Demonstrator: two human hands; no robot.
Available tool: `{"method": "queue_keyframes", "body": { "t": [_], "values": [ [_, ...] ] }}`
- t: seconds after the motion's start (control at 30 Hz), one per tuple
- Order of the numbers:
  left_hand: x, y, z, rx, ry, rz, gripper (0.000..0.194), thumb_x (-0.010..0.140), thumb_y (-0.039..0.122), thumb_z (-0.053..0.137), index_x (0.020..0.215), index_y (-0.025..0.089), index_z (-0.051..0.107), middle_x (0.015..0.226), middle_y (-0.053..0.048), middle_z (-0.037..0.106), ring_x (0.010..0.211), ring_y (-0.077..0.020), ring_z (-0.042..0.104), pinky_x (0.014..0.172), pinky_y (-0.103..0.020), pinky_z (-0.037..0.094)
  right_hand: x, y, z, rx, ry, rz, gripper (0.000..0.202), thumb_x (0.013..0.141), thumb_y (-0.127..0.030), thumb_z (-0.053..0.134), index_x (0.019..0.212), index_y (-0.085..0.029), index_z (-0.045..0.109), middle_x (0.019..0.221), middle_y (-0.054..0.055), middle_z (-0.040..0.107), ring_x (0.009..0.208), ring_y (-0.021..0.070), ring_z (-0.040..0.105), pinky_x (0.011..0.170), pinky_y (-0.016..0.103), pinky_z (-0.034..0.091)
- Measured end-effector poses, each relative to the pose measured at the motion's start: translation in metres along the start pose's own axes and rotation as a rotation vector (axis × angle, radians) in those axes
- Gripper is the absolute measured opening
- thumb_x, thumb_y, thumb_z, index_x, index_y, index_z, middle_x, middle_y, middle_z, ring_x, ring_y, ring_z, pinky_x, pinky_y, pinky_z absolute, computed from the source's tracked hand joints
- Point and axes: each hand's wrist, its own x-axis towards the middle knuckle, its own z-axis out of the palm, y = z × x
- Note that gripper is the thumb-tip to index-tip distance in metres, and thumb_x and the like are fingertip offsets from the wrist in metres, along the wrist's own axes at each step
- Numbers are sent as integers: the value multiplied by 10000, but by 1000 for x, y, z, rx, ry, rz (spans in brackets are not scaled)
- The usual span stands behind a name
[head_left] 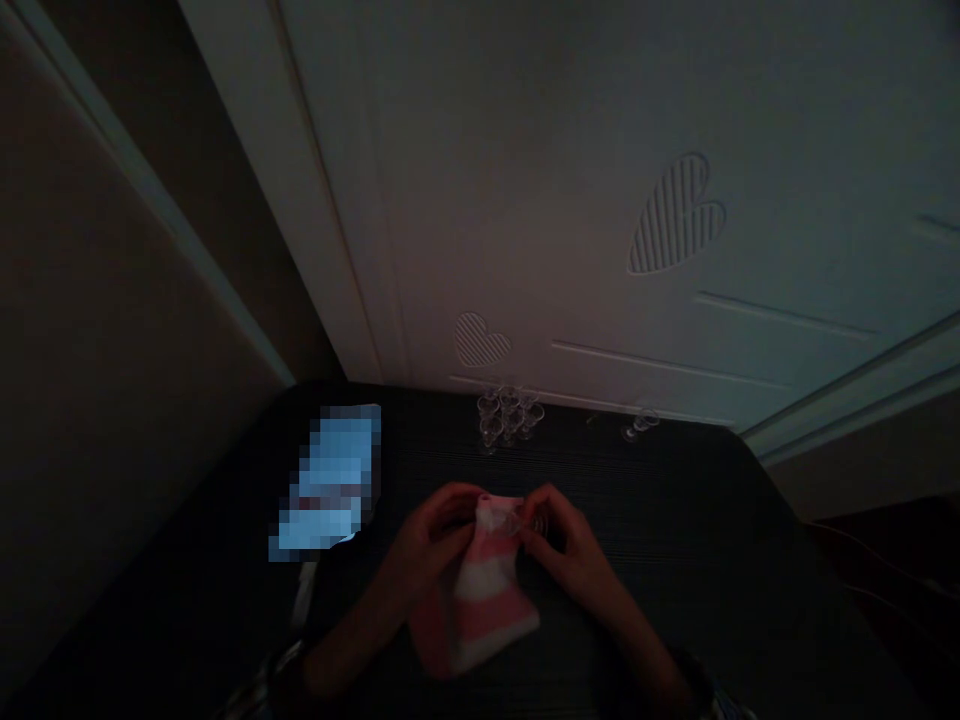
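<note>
A pink-and-white striped cloth point(484, 590) hangs from my left hand point(442, 525), whose fingers are closed on its upper edge. My right hand point(559, 535) pinches a small clear stemmed glass point(537, 522) by its narrow part. The glass lies sideways against the top of the cloth, its bowl end toward my left hand. Dim light blurs the exact edge between glass and cloth. Beyond both hands, several similar small stemmed glasses point(510, 415) stand in a tight cluster. Farther right, one more small glass point(640, 425) rests tipped at the back of the table.
The dark table point(675, 560) meets a pale panel point(525, 220) with raised heart shapes at its back. On the left is a lit, pixelated screen point(330, 480), with a pale strap or cable point(303, 595) below it. Thin cables point(862, 545) run at the far right.
</note>
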Motion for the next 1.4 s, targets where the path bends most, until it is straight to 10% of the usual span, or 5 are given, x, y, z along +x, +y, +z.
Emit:
{"method": "queue_keyframes", "body": {
  "t": [0.77,1.4],
  "values": [
    [-2,-3,-1,80,-66,74,201,647,139,609,833,172,541,835,-20,590,813,-162,574,705,-256,456,-2,-7,2,-11,-73,58,79,808,-245,566,873,-202,548,768,-18,546,679,107,485,612,217,373],
    [-2,11,-1,126,169,-6,194,667,209,596,854,161,577,856,-36,651,822,-192,610,704,-276,466,5,5,1,145,61,49,308,751,-226,629,1052,-240,563,1005,34,574,882,154,556,815,300,445]
  ]
}}
